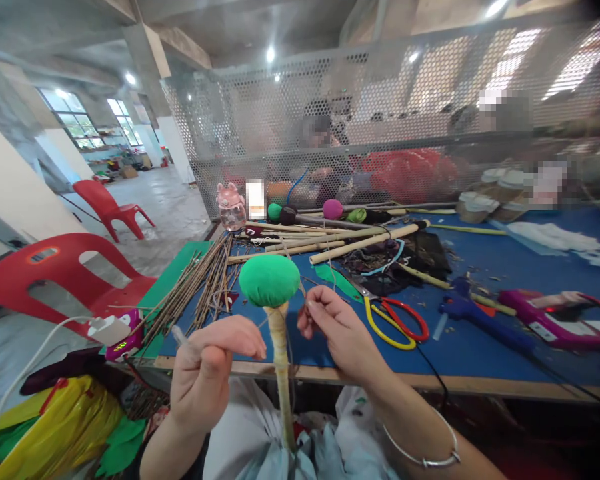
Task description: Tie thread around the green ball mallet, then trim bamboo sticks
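Observation:
A stick [282, 373] topped with a round green fabric ball [269, 280] stands upright between my knees, in front of the table edge. My left hand [207, 370] is closed in a pinch just left of the stick, with a thin pale rod poking out of its grip toward the upper left. My right hand [337, 330] is pinched shut just right of the ball's base, seemingly on a thin thread that I cannot clearly make out. A metal bangle sits on my right wrist.
The blue table [480, 347] carries a bundle of thin twigs [195, 290], thicker sticks [365, 241], scissors with red and yellow handles [397, 320], glue guns [540, 320] and fabric scraps. Red chairs [65, 273] stand at left. Behind a mesh screen [380, 100] people sit.

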Demonstrator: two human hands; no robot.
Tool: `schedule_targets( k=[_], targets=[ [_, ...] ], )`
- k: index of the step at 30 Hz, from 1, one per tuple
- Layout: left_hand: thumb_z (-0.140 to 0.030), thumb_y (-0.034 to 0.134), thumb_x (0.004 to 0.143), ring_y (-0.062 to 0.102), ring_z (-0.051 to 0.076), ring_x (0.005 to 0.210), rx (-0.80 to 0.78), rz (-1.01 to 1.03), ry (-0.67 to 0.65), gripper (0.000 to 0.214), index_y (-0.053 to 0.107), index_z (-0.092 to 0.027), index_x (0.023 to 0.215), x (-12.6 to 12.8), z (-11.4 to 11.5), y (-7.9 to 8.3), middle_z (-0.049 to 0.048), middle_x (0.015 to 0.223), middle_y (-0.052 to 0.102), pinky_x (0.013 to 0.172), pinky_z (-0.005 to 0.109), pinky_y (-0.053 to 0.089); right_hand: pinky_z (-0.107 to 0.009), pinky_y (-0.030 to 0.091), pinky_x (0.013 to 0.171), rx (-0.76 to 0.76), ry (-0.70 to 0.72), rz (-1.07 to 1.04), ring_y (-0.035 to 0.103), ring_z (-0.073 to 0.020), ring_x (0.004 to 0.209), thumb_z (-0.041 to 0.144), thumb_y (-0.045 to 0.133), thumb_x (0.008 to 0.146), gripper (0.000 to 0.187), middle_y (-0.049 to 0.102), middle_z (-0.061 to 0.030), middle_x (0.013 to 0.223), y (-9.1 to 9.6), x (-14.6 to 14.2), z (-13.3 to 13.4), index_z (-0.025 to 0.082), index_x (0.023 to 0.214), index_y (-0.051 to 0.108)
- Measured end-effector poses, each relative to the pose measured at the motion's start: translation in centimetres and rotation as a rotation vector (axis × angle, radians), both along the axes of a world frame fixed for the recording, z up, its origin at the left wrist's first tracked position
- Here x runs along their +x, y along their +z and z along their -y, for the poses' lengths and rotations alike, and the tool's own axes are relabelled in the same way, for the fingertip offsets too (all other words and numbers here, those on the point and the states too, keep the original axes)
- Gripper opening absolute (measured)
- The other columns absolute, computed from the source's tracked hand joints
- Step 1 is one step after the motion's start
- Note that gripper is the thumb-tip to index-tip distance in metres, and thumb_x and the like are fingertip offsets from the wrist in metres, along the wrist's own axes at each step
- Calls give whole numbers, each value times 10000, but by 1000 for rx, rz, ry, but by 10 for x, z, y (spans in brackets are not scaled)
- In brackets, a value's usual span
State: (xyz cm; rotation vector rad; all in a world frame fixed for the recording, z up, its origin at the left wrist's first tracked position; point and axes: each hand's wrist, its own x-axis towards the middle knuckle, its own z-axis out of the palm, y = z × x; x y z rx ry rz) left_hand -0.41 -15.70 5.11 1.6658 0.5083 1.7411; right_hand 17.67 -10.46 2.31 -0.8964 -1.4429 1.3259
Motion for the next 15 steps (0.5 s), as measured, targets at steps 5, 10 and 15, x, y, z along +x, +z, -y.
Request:
schedule_targets(
  k=[5, 10, 15],
  targets=[
    [-372, 368, 888, 597, 181, 630, 29, -53, 21, 335, 655, -200, 876, 10, 4, 2, 25, 639, 633, 864, 468, 373, -249, 424, 665, 150, -92, 197, 520, -137, 753, 301, 651, 692, 298, 580, -16, 864, -7, -16, 6, 197, 939, 519],
    [-396, 358, 885, 527, 145, 523, 33, -67, -72, 352, 658, -213, 867, 18, 3, -5, 1, 515, 547, 762, 452, 430, -254, 413, 704, 240, -140, 255, 555, -146, 758, 226, 531, 782, 108, 640, -27, 804, -10, -22, 6, 189, 798, 632],
    [-412, 388, 871, 462, 129, 516, 129, -28, -15, 352, 654, -193, 801, 9, -9, -7, 6, 520, 499, 619, 354, 418, -205, 309, 455, -41, -15, -41, 371, -82, 467, 378, 460, 826, 239, 454, 43, 543, 0, -9, 4, 194, 673, 469]
  ],
)
